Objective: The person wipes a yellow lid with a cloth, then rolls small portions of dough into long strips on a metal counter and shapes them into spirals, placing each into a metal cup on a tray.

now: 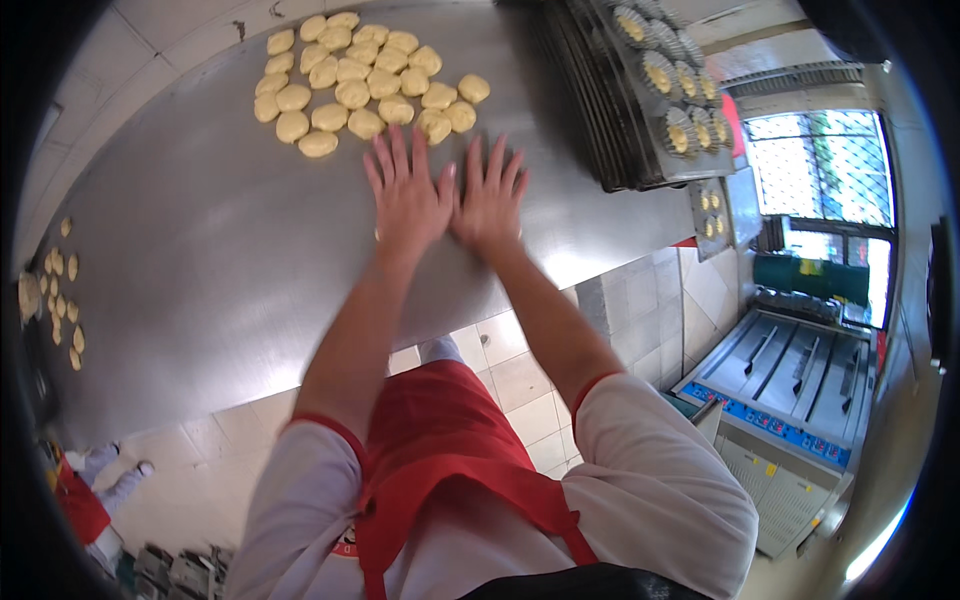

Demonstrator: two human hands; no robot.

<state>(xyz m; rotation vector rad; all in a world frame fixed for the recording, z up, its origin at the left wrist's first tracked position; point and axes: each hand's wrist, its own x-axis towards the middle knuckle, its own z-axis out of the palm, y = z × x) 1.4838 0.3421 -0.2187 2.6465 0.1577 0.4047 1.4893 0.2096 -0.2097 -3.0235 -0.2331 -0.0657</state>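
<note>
Both hands lie flat, side by side, at the middle of the frame: the left hand [407,197] and the right hand [489,195] have their fingers spread and palms pressed down on the steel tabletop [200,250], thumbs nearly touching. Neither grip is closed on anything; the hands are open, pressing rather than holding. A sliver of pale dough seems to show at the left edge of the left palm, but whatever sits under the palms is hidden, so I cannot tell its shape.

Just above the fingertips, in the upper middle of the frame, lies a cluster of shaped yellow dough rounds [360,85], more than two dozen, packed close in loose rows and touching one another. That pile reads as the finished share of the work; the piece under the palms looks to be the one in hand.

At the far left edge a second, smaller scatter of dough pieces [62,300] lies well apart from the hands. At the upper right a stack of metal baking trays [600,130] carries fluted tart moulds [660,75] with yellow filling. Below them, at the right, stands a deck oven [790,400]. At the lower left, another person in red and white [85,490] stands on the tiled floor.
</note>
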